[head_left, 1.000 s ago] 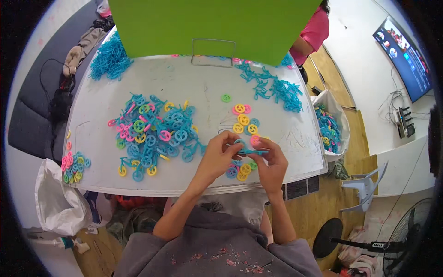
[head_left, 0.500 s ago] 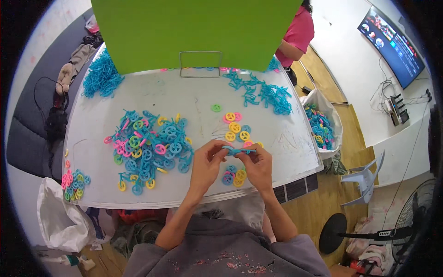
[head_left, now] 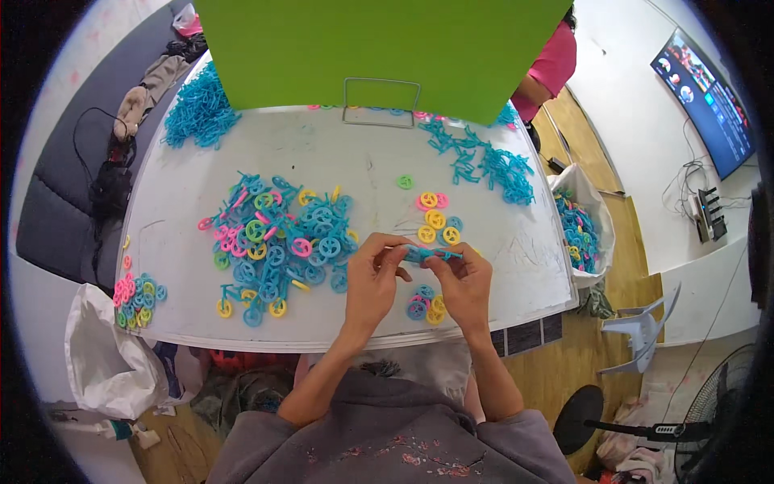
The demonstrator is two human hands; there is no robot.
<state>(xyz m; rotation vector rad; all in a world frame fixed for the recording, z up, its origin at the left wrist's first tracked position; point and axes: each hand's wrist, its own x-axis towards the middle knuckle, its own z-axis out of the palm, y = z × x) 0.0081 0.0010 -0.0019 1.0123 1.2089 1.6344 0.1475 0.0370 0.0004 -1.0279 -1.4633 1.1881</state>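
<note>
Blue plastic piece (head_left: 425, 255), small and stick-like, is held over the near edge of the white desk (head_left: 339, 157), just above a little cluster of rings (head_left: 426, 304). Both forearms rise from the lower edge and bend inward. The left hand (head_left: 372, 278) pinches the piece's left end with curled fingers; the right hand (head_left: 465, 282) pinches its right end (thumb on top). A big heap of coloured rings (head_left: 278, 242) lies to the left.
</note>
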